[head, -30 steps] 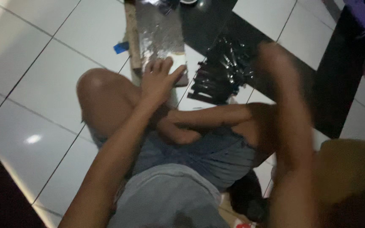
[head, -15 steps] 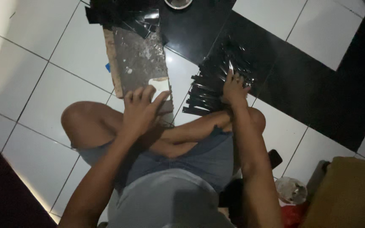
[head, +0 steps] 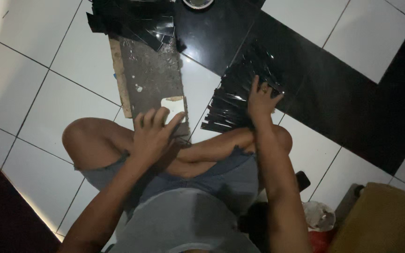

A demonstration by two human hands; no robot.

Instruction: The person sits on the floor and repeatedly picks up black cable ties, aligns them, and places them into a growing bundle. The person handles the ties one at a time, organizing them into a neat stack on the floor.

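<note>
I sit cross-legged on a tiled floor. My left hand rests with fingers spread on the near end of a worn dark board, beside a pale patch on it. My right hand reaches onto a fanned pile of shiny black strips lying on the floor right of the board; its fingers press on the top strips, and whether they grip one cannot be made out.
A second heap of black strips lies at the board's far end. A round tape roll sits at the top edge. A brown box and a crumpled white bag stand at the right.
My right hand swung down from mid-air onto the black strip pile and stays there. My left hand stays on the board. The view shifted.
</note>
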